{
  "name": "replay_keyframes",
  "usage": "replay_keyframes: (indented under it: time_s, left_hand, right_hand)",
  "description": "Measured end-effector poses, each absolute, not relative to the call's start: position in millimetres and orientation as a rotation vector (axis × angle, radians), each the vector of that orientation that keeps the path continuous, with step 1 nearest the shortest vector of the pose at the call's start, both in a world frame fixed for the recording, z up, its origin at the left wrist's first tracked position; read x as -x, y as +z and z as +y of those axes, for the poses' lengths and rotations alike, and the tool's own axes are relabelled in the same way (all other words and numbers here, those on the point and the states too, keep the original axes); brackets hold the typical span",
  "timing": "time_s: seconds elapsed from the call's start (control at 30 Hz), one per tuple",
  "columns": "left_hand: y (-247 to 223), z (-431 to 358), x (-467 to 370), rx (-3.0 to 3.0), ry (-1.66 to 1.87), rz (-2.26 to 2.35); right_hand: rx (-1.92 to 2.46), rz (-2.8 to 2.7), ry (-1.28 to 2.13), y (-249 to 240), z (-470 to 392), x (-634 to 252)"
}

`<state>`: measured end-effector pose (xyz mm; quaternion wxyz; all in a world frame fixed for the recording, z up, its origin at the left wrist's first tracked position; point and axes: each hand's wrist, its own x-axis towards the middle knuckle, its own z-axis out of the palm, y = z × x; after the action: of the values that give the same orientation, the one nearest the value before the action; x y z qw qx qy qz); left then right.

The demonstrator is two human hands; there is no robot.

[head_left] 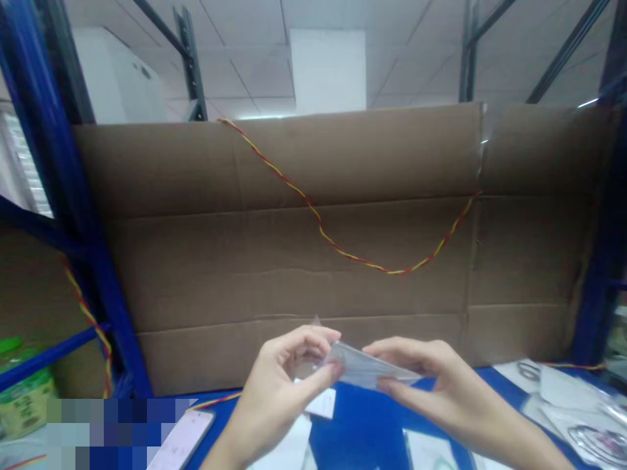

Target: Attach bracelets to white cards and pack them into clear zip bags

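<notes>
A clear plastic bag point(360, 365) is stretched between my two hands above the blue tabletop. My left hand point(289, 375) pinches its left end between thumb and fingers. At the bag's right part, my right hand point(431, 378) has the thumb below and the fingers above, closed on the film. Whether anything lies inside the bag cannot be made out. Under and beside my left hand are white papers point(287, 444) and a small white card point(322, 403). A white packet point(431, 450) lies on the table below my right hand.
Cardboard point(294, 248) walls the back, with a red-yellow twisted cord point(321, 225) hanging across it. Blue rack posts point(93, 261) stand at the sides. A phone point(183, 440) lies front left, near a green-lidded jar point(22, 391). Bagged cables point(597, 440) lie at right.
</notes>
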<state>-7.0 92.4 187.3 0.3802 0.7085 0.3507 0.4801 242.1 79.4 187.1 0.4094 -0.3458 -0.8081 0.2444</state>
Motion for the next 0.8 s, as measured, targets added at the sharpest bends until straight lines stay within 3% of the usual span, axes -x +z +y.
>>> replay_keyframes:
  time_s: [0.57,0.8]
  left_hand:
    - [195.1,92.6,8.4,-1.919,0.834,0.753]
    - [190.6,98.3,10.1,-1.773,0.966,0.892]
  right_hand:
    - [0.855,-2.056,0.668,187.5,76.8,-251.1]
    - [0.881,-1.917,0.854,188.5,78.3,-255.0]
